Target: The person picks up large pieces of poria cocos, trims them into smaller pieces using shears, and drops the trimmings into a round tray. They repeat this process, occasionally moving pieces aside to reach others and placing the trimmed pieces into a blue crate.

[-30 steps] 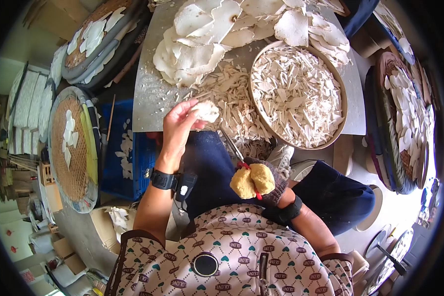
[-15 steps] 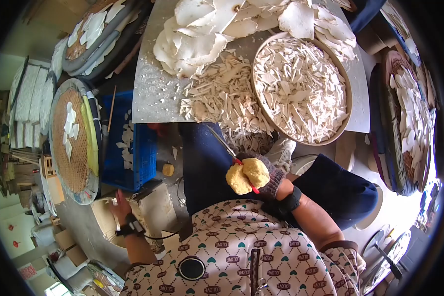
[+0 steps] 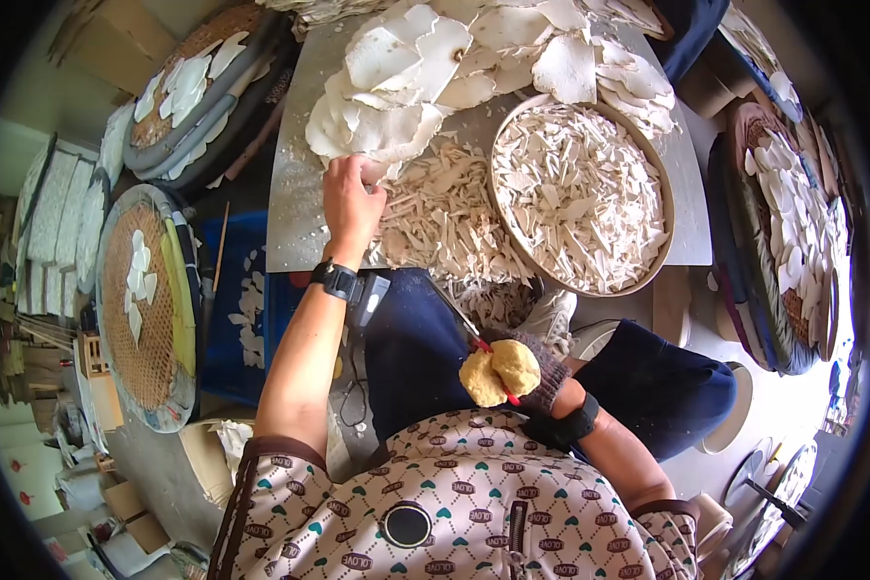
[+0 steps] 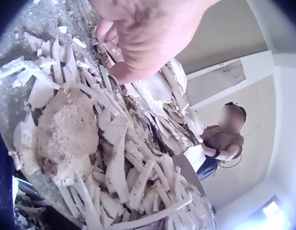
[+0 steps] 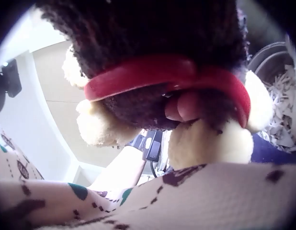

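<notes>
In the head view, my bare left hand (image 3: 353, 203) reaches to the near edge of a stack of thin, off-white slices (image 3: 382, 121). Its thumb and fingers stand apart at the stack's edge in the left wrist view, where a rough, round piece (image 4: 66, 134) lies among the cut strips. My right hand (image 3: 541, 367), in a dark knitted glove, grips scissors (image 3: 461, 307) low over my lap. Their red handles (image 5: 148, 74) are padded with lumps of yellow foam (image 3: 515, 367), and the blades point toward the table.
A round tray (image 3: 669, 208) heaped with white chips stands on the metal table (image 3: 295, 208), beside loose strips (image 3: 454, 213). Left of my legs are a blue crate (image 3: 224, 338) and a cardboard box (image 3: 203, 459). Woven trays (image 3: 155, 358) line both sides. Another person (image 4: 227, 143) is across the room.
My left hand held a whitish piece above the strips, then was down at the cardboard box without it, and now has come up to the stack. The right hand keeps its grip on the scissors.
</notes>
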`<act>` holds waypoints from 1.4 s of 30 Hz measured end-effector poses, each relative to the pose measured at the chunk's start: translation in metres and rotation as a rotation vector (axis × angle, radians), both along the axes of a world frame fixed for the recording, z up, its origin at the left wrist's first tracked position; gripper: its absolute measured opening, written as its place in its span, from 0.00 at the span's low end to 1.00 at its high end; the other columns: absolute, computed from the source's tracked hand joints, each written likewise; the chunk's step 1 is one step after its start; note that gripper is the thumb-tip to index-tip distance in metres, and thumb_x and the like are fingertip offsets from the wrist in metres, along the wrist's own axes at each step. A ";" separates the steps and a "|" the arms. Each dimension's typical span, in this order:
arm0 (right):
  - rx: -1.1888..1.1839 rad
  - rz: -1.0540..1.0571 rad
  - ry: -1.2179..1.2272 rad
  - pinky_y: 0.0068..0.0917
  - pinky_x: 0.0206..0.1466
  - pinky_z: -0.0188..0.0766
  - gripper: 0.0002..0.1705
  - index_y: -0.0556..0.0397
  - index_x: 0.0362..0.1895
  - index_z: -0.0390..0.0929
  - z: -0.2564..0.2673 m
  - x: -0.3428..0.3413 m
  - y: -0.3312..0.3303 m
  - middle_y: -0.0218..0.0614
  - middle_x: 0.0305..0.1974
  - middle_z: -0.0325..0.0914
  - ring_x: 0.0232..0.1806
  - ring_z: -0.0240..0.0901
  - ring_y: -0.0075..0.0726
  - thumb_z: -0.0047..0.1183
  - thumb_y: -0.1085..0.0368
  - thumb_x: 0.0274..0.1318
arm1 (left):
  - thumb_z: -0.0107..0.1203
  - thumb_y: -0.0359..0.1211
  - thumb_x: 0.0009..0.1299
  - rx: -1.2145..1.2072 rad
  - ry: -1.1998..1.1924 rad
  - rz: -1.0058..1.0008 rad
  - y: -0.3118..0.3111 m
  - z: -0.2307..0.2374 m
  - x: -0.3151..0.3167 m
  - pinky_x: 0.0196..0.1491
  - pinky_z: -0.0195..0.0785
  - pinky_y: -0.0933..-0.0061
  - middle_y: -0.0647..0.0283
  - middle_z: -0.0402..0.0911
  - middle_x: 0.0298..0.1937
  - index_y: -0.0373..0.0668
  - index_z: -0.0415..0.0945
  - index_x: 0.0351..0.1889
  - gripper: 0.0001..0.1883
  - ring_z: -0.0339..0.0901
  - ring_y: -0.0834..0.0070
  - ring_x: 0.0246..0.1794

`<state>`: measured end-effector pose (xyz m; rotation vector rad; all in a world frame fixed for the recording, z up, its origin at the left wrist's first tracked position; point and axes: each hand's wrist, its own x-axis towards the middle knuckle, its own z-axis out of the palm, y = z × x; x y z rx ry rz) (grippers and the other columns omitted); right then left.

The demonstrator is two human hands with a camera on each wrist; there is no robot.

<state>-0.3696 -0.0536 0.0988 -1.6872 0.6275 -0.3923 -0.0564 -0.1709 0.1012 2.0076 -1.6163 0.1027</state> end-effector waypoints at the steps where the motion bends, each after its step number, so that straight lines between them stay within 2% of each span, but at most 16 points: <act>1: -0.104 0.025 0.050 0.29 0.49 0.70 0.22 0.53 0.46 0.74 0.004 -0.001 -0.002 0.39 0.42 0.77 0.43 0.74 0.39 0.63 0.64 0.43 | 0.59 0.26 0.52 -0.035 0.076 -0.006 0.001 0.001 0.000 0.51 0.65 0.67 0.57 0.75 0.45 0.41 0.72 0.44 0.19 0.72 0.58 0.47; 3: -0.223 0.025 0.046 0.30 0.49 0.69 0.24 0.53 0.46 0.74 0.012 -0.002 -0.003 0.39 0.42 0.76 0.44 0.74 0.40 0.63 0.64 0.42 | 0.58 0.25 0.52 -0.105 0.227 -0.014 0.005 0.003 0.005 0.48 0.67 0.69 0.58 0.78 0.42 0.41 0.75 0.42 0.17 0.75 0.59 0.43; 4: -0.283 0.026 0.040 0.30 0.49 0.69 0.24 0.52 0.47 0.73 0.013 -0.001 -0.004 0.39 0.42 0.76 0.44 0.74 0.40 0.63 0.63 0.41 | 0.56 0.24 0.57 -0.243 0.259 -0.076 0.004 -0.006 0.018 0.44 0.68 0.74 0.60 0.80 0.38 0.37 0.76 0.40 0.11 0.77 0.67 0.39; 7: -0.187 0.010 0.016 0.31 0.50 0.69 0.26 0.52 0.47 0.73 0.003 -0.001 -0.004 0.40 0.43 0.75 0.45 0.73 0.42 0.64 0.63 0.39 | 0.53 0.26 0.65 -0.288 1.132 -0.099 0.023 0.028 0.010 0.45 0.66 0.82 0.63 0.79 0.39 0.33 0.74 0.42 0.09 0.75 0.81 0.41; 10: -0.099 0.002 0.140 0.31 0.50 0.69 0.26 0.52 0.47 0.73 0.015 0.002 -0.008 0.40 0.43 0.75 0.45 0.73 0.43 0.64 0.63 0.39 | 0.53 0.31 0.66 -0.105 1.445 -0.124 0.049 0.032 0.017 0.47 0.69 0.74 0.62 0.77 0.41 0.36 0.69 0.50 0.16 0.77 0.73 0.41; 13: 0.005 -0.053 0.031 0.29 0.49 0.69 0.21 0.54 0.46 0.73 0.003 0.001 -0.008 0.38 0.42 0.76 0.43 0.73 0.36 0.61 0.64 0.45 | 0.50 0.29 0.66 0.053 1.568 -0.139 0.066 0.040 -0.009 0.45 0.71 0.69 0.58 0.76 0.42 0.37 0.63 0.56 0.20 0.78 0.67 0.42; 14: 0.051 -0.070 0.008 0.29 0.48 0.69 0.19 0.55 0.45 0.74 -0.004 0.001 -0.006 0.38 0.42 0.76 0.43 0.73 0.33 0.59 0.64 0.47 | 0.49 0.29 0.66 0.103 1.579 -0.150 0.071 0.042 -0.018 0.44 0.71 0.69 0.58 0.76 0.42 0.37 0.61 0.57 0.21 0.78 0.66 0.42; 16: 0.428 -0.177 -0.213 0.27 0.48 0.69 0.14 0.59 0.44 0.73 -0.026 0.004 0.000 0.35 0.41 0.76 0.43 0.72 0.26 0.51 0.64 0.57 | 0.49 0.28 0.66 0.205 1.603 -0.178 0.078 0.044 -0.038 0.43 0.72 0.69 0.56 0.76 0.42 0.37 0.59 0.58 0.22 0.78 0.64 0.42; 18: 0.956 -0.312 -0.583 0.27 0.50 0.68 0.14 0.57 0.45 0.73 -0.046 0.015 -0.003 0.35 0.42 0.76 0.44 0.72 0.27 0.53 0.65 0.55 | 0.48 0.25 0.65 0.266 1.496 -0.212 0.084 0.040 -0.055 0.43 0.72 0.71 0.56 0.76 0.42 0.38 0.57 0.59 0.24 0.77 0.69 0.42; 19: 0.909 -0.253 -0.787 0.27 0.51 0.68 0.14 0.56 0.45 0.73 -0.027 0.016 -0.001 0.33 0.43 0.76 0.45 0.71 0.26 0.53 0.66 0.55 | 0.48 0.24 0.65 0.295 1.434 -0.281 0.086 0.035 -0.059 0.43 0.72 0.72 0.57 0.76 0.41 0.38 0.58 0.59 0.23 0.77 0.71 0.42; 22: 0.748 -0.389 -0.552 0.31 0.54 0.69 0.17 0.59 0.49 0.69 -0.037 0.011 -0.003 0.39 0.48 0.73 0.48 0.71 0.33 0.51 0.67 0.56 | 0.49 0.21 0.63 0.415 1.398 -0.420 0.087 0.040 -0.077 0.41 0.71 0.77 0.60 0.77 0.40 0.39 0.60 0.58 0.24 0.75 0.78 0.40; 26: 1.108 -0.308 -0.881 0.34 0.54 0.70 0.17 0.61 0.50 0.68 -0.046 0.017 -0.009 0.43 0.49 0.72 0.49 0.72 0.36 0.50 0.67 0.58 | 0.52 0.23 0.63 0.374 1.481 -0.353 0.086 0.039 -0.091 0.38 0.73 0.76 0.57 0.77 0.42 0.39 0.56 0.61 0.28 0.76 0.77 0.38; 31: 0.731 -0.282 -0.626 0.32 0.54 0.70 0.19 0.62 0.51 0.67 -0.033 0.022 0.000 0.43 0.49 0.72 0.50 0.71 0.36 0.52 0.66 0.57 | 0.54 0.23 0.63 -0.015 1.642 -0.104 0.084 0.021 -0.104 0.37 0.73 0.75 0.55 0.77 0.42 0.37 0.56 0.58 0.26 0.77 0.74 0.34; 36: 1.113 -0.246 -0.795 0.28 0.54 0.70 0.18 0.60 0.49 0.69 -0.036 0.025 -0.006 0.39 0.48 0.73 0.49 0.71 0.30 0.52 0.67 0.56 | 0.52 0.24 0.64 0.019 1.622 -0.077 0.086 0.015 -0.099 0.40 0.74 0.72 0.52 0.75 0.45 0.37 0.58 0.56 0.23 0.77 0.69 0.41; 39: 0.666 -0.241 -0.431 0.27 0.51 0.71 0.17 0.58 0.46 0.70 -0.019 0.018 -0.010 0.36 0.44 0.75 0.47 0.73 0.30 0.54 0.67 0.52 | 0.53 0.24 0.64 0.116 1.662 -0.139 0.084 0.021 -0.099 0.39 0.74 0.72 0.52 0.75 0.45 0.36 0.58 0.56 0.23 0.77 0.70 0.40; 42: 0.407 -0.245 -0.304 0.29 0.47 0.71 0.17 0.54 0.43 0.71 -0.021 0.019 -0.009 0.37 0.39 0.76 0.42 0.75 0.36 0.57 0.65 0.47 | 0.53 0.24 0.64 0.080 1.624 -0.149 0.082 0.019 -0.104 0.39 0.75 0.72 0.52 0.76 0.45 0.36 0.58 0.57 0.24 0.77 0.70 0.39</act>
